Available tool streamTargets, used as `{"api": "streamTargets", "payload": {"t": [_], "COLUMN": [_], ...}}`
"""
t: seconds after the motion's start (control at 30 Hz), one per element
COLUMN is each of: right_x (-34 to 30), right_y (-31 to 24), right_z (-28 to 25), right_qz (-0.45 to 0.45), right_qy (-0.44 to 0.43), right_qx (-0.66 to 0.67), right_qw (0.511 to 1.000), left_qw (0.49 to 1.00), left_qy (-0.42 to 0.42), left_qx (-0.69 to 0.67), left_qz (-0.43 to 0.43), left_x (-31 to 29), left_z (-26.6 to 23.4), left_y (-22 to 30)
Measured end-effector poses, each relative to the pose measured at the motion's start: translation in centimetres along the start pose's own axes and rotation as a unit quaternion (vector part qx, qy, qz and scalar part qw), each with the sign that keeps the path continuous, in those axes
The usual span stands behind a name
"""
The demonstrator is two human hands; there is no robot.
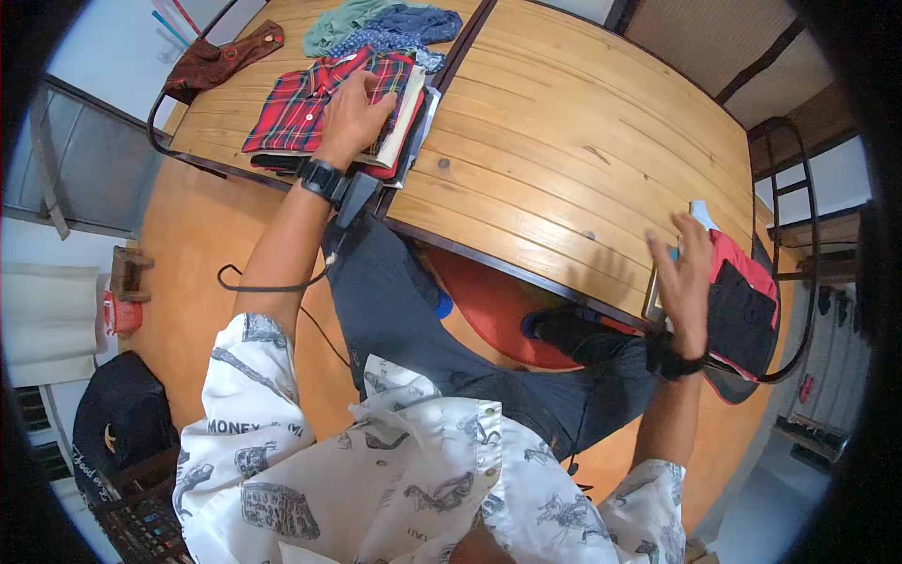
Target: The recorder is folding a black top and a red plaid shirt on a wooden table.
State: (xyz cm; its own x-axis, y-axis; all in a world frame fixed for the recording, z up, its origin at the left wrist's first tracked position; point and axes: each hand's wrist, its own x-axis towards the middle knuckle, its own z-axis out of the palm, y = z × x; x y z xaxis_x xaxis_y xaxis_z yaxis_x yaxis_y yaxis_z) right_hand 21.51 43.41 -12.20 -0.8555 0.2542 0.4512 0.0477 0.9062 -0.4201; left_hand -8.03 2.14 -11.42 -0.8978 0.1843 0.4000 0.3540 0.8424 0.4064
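A folded red plaid shirt (289, 111) lies at the near edge of the left part of the table, on top of a stack. My left hand (357, 115) rests flat on it, fingers stretched out. A cream layer (407, 115) shows along the stack's right side, with red, black and white layers beneath; their kind is hard to make out. Over the table's right end, my right hand (688, 268) is raised with fingers apart and nothing in it. Beside it is a red and black item (744, 287), perhaps cloth or a bag, partly hidden by the hand.
Crumpled green cloth (340, 28) and blue cloth (404, 28) lie behind the shirt. A brown cloth item (224, 64) is at the far left corner. The wooden table (545, 122) has a dark seam and black metal rails at both ends. A cable (272, 288) hangs by my left forearm.
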Motion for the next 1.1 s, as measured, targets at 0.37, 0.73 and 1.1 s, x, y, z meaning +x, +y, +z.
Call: {"api": "streamTargets", "payload": {"t": [0.37, 0.73, 1.1], "right_x": [0.8, -0.2, -0.7], "right_y": [-9.1, -8.4, -8.5], "right_z": [4.6, 4.3, 5.6], "right_qz": [-0.088, -0.025, -0.038], "right_qy": [-0.061, -0.117, -0.131], "right_qx": [0.089, 0.139, 0.163], "right_qw": [0.990, 0.983, 0.977], "left_qw": [0.981, 0.993, 0.865], "left_qy": [-0.020, 0.012, 0.027], "left_qx": [0.191, 0.091, -0.445], "left_qz": [-0.023, -0.080, -0.230], "left_x": [4.0, 6.3, 7.4], "left_z": [4.1, 3.9, 3.5], "left_y": [2.0, -0.4, -12.6]}}
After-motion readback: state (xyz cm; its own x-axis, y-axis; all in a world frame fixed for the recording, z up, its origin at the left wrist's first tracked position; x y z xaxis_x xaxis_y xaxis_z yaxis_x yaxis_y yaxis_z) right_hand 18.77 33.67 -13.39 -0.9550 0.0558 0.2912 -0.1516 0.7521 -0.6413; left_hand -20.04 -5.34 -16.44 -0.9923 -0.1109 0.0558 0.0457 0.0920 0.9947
